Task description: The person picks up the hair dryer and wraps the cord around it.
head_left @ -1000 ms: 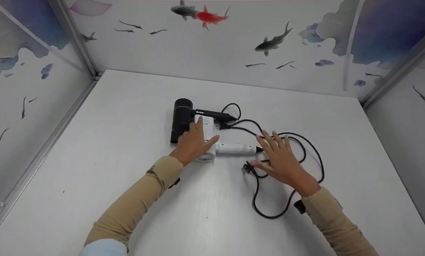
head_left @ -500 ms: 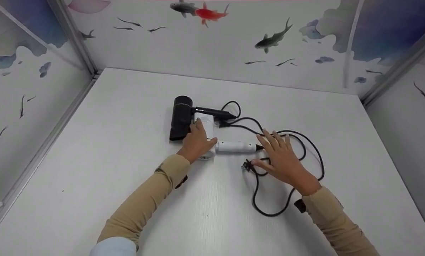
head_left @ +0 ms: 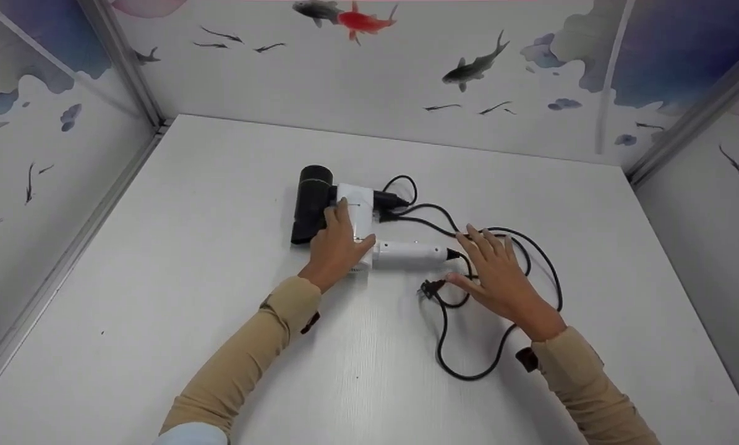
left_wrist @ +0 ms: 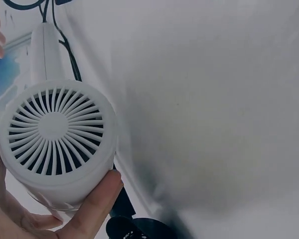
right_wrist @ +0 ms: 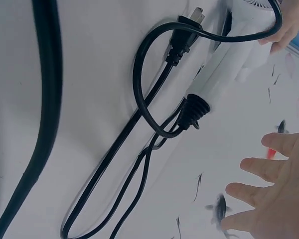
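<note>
My left hand [head_left: 332,252] grips the barrel of a white hair dryer [head_left: 409,254], thumb on one side and fingers on the other. In the left wrist view the round slatted air intake [left_wrist: 54,127] of the dryer faces the camera, and its handle points away. Partly behind it lies a black hair dryer [head_left: 312,201], its handle crossed by the white barrel in the head view. My right hand [head_left: 499,281] hovers with spread, straight fingers over the black cords, just right of the white handle's end. It holds nothing.
Black cords [head_left: 558,278] loop across the right part of the white table [head_left: 221,185]. A black two-pin plug [head_left: 431,288] lies below the white handle, and another plug [right_wrist: 189,30] shows in the right wrist view. Printed panels with fish [head_left: 474,69] wall the table.
The white hair dryer has risen slightly with my left hand and now covers more of the black dryer's handle. My right hand has shifted slightly right.
</note>
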`<state>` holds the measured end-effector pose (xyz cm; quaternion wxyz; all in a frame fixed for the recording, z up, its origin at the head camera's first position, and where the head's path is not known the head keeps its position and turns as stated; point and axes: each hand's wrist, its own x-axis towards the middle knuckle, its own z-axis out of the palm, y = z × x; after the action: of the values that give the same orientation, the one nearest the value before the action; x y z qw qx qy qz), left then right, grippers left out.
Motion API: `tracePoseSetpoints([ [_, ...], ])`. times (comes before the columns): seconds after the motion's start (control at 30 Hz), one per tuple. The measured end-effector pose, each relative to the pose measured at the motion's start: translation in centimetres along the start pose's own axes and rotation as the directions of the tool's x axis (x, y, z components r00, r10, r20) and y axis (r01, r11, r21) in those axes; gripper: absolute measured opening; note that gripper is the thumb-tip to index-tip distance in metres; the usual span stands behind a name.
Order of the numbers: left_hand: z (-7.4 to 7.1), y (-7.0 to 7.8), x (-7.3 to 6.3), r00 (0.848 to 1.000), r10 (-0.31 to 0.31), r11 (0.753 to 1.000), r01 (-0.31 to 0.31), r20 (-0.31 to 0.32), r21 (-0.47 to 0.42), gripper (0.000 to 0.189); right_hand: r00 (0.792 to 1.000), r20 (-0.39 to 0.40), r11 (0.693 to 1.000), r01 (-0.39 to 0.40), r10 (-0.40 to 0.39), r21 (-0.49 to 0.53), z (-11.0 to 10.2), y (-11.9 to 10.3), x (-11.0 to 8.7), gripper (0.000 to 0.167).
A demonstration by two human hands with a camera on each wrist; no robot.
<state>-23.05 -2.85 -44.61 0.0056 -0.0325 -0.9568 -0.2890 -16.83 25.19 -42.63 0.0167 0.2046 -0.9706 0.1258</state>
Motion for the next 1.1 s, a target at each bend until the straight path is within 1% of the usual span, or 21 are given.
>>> tracePoseSetpoints([
  [0.13,-1.0,0.1,0.0,0.997,0.029,0.997,-0.034,-0.075,-0.066,0.085,1.000,-0.024,1.000,-0.013,0.014,0.018,-0.3,0.2,-0.1,0.074],
  [0.23,-1.8,0.2,0.1,0.990,0.042,0.992,-0.058,-0.132,-0.116,0.085,0.998,-0.049,1.000,-0.025,0.026,0.017,-0.5,0.5,0.0,0.073],
  [0.33,-2.5,0.2,0.1,0.981,0.055,0.981,-0.088,-0.185,-0.175,0.085,0.996,-0.074,0.999,-0.045,0.047,0.029,-0.9,0.8,0.0,0.071],
  [0.37,-2.7,0.2,0.1,0.978,0.057,0.976,-0.097,-0.201,-0.195,0.085,0.995,-0.079,0.997,-0.055,0.058,0.046,-0.9,0.9,0.0,0.071],
  [0.43,-3.1,0.3,0.0,0.972,0.063,0.962,-0.119,-0.228,-0.244,0.088,0.993,-0.084,0.990,-0.077,0.087,0.114,-1.2,1.0,-0.1,0.069],
  [0.5,-3.4,0.3,0.0,0.968,0.057,0.943,-0.132,-0.243,-0.305,0.093,0.988,-0.087,0.971,-0.103,0.125,0.215,-1.3,1.2,-0.2,0.066],
  [0.53,-3.5,0.3,0.0,0.969,0.047,0.929,-0.131,-0.241,-0.345,0.095,0.985,-0.084,0.953,-0.120,0.149,0.277,-1.4,1.2,-0.2,0.065],
  [0.57,-3.7,0.4,0.0,0.972,0.032,0.912,-0.124,-0.232,-0.390,0.097,0.982,-0.082,0.932,-0.136,0.173,0.336,-1.5,1.2,-0.2,0.064],
  [0.63,-4.0,0.4,0.1,0.982,-0.004,0.866,-0.091,-0.189,-0.491,0.099,0.973,-0.072,0.878,-0.163,0.217,0.451,-1.5,1.2,-0.2,0.063],
  [0.7,-4.2,0.5,0.1,0.992,-0.054,0.817,-0.021,-0.114,-0.577,0.100,0.965,-0.055,0.811,-0.183,0.255,0.555,-1.4,1.0,-0.2,0.063],
  [0.77,-4.4,0.6,0.1,0.994,-0.102,0.767,0.058,-0.033,-0.639,0.099,0.960,-0.027,0.734,-0.194,0.278,0.650,-1.2,0.7,-0.1,0.065],
  [0.83,-4.6,0.7,0.0,0.990,-0.138,0.726,0.126,0.036,-0.676,0.097,0.958,0.005,0.624,-0.191,0.287,0.758,-1.0,0.3,-0.1,0.065],
  [0.9,-4.7,0.8,-0.1,0.983,-0.163,0.690,0.175,0.085,-0.703,0.093,0.958,0.038,0.493,-0.179,0.283,0.852,-0.8,-0.2,0.0,0.064],
  [0.93,-4.8,0.9,-0.2,0.980,-0.169,0.674,0.189,0.100,-0.714,0.092,0.958,0.055,0.418,-0.174,0.281,0.892,-0.7,-0.4,0.1,0.063],
  [1.03,-4.9,1.0,-0.5,0.978,-0.172,0.640,0.202,0.118,-0.742,0.090,0.950,0.106,0.169,-0.161,0.295,0.972,-0.6,-1.1,0.3,0.056],
  [1.1,-4.8,1.0,-0.7,0.980,-0.166,0.628,0.192,0.111,-0.754,0.091,0.937,0.149,-0.003,-0.156,0.316,0.988,-0.5,-1.5,0.5,0.052],
])
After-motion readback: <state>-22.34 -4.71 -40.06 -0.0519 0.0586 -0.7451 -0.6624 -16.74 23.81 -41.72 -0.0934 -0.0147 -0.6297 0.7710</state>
